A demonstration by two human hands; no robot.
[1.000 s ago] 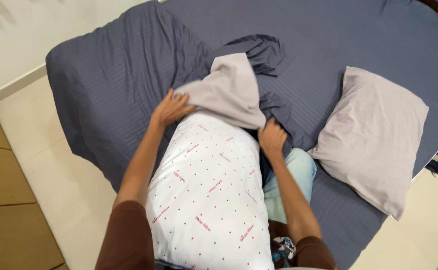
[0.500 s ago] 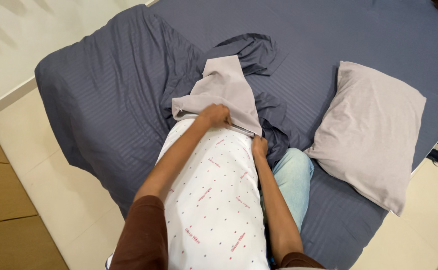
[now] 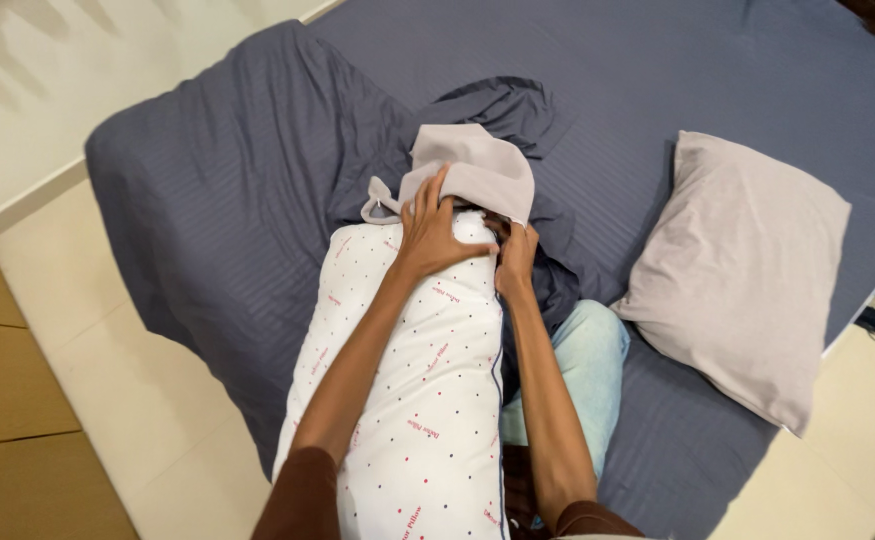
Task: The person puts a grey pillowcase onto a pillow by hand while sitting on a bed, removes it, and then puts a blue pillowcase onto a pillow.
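The left hand [image 3: 430, 232] is pressing flat on the far end of the white dotted pillow [image 3: 412, 400], fingers spread and reaching up onto the edge of the grey pillowcase [image 3: 477, 170]; it is lying open on the fabric rather than pinching it, as far as the view shows. The right hand [image 3: 514, 258] is sitting just beside it, at the pillow's right corner, with its fingers curled into the mouth of the pillowcase, apparently closed on the hem, though the fingertips are hidden in the fold.

By the look of it, the work is only starting: the pillowcase is covering just the tip of the pillow beyond both hands, bunched and slack, while nearly the whole length of the pillow is lying bare back along the forearms toward the person. Pulling the cover down that full length is what is left, in my judgement.

Well to the right of the right hand, 1 grey covered pillow [image 3: 742, 270] is lying finished on the blue bed sheet [image 3: 227, 190]. A crumpled dark blue cloth [image 3: 502, 105] is lying just beyond the hands.
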